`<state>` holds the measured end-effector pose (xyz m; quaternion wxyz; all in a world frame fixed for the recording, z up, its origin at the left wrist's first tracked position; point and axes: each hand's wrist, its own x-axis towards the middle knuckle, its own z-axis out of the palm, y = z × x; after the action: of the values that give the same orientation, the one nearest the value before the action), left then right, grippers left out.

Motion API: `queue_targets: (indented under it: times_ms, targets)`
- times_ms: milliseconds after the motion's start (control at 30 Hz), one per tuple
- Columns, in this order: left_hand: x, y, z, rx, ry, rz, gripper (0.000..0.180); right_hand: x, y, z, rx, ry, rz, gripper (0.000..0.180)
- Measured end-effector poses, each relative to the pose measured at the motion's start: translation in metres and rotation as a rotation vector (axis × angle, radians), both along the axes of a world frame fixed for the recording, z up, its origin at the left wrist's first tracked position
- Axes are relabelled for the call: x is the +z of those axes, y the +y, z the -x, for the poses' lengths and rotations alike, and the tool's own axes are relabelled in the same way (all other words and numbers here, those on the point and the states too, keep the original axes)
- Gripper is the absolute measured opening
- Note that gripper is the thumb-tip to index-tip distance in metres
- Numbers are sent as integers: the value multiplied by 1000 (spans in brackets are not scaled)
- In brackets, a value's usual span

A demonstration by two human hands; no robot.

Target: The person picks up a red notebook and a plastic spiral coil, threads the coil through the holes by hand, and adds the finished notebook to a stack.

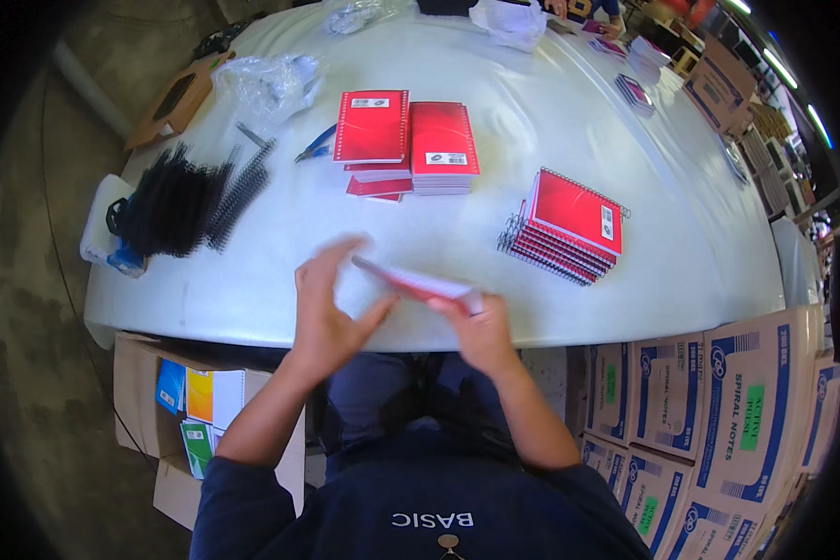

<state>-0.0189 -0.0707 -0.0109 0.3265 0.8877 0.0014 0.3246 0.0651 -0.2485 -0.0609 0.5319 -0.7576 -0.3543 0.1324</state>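
My right hand (481, 329) grips one red-covered notebook (418, 283) by its near end, holding it on edge just above the white table (551, 140) at the front. My left hand (329, 303) is open beside the notebook's left end, fingers spread and blurred. A heap of black spiral binding coils (182, 201) lies at the table's left. Unbound red notebooks sit in two stacks (406, 140) at the middle back. A pile of spiral-bound red notebooks (569, 224) rests to the right.
Blue-handled pliers (315, 145) and crumpled clear plastic (266, 84) lie at the back left. An open carton with coloured notebooks (191, 401) stands under the table on my left. Stacked printed cartons (709, 411) fill the right. Another person's hands (569, 7) are at the far edge.
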Motion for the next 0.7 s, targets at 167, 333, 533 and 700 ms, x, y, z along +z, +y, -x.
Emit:
queue_targets:
  times_ms: [167, 333, 533, 700]
  targets:
    - [-41, 3, -27, -227, 255, 951, 47, -22, 2, -17, -41, 418, -260, 34]
    - [-56, -2, -33, -226, 262, 1012, 35, -9, -4, -33, -66, 305, -447, 26]
    - [-63, -4, -15, -128, 288, 535, 36, -14, 4, -11, 34, 300, -361, 18]
    - [-54, 149, -35, 478, 305, -282, 30, -11, 6, -11, 44, 165, -224, 29]
